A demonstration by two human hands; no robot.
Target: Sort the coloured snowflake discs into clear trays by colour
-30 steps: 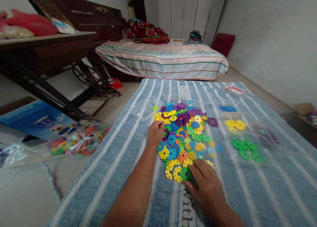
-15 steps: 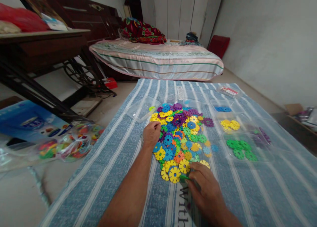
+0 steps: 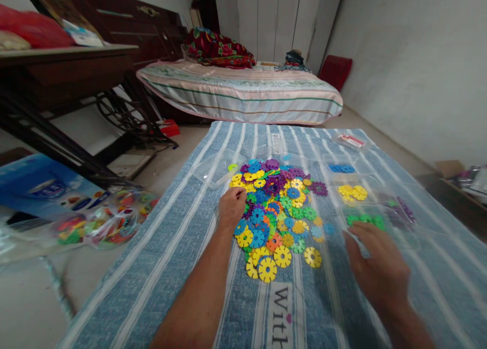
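Note:
A pile of notched plastic discs (image 3: 274, 207) in yellow, blue, green, purple and orange lies mid-table. At its left edge rests my left hand (image 3: 233, 207), fingers curled closed; whatever they hold, if anything, is hidden. My right hand (image 3: 376, 260), smeared by motion, is over the near edge of the clear box of green discs (image 3: 367, 220). Its thumb and fingers frame a gap, but the fingertips are too blurred to show whether a disc is between them. Yellow discs (image 3: 353, 192), blue discs (image 3: 341, 168) and purple discs (image 3: 405, 209) sit in neighbouring clear compartments.
A clear tray (image 3: 215, 171) lies behind the pile's left side. A small clear box with a red-and-white label (image 3: 350, 140) is at the far right. Bags of colourful pieces (image 3: 114, 222) lie on the floor left of the striped cloth (image 3: 182, 268). A bed (image 3: 243, 93) stands beyond.
My right hand has moved right, from the pile's near edge to the box of green discs. The green disc it pinched earlier is no longer distinguishable. My left hand has stayed in place.

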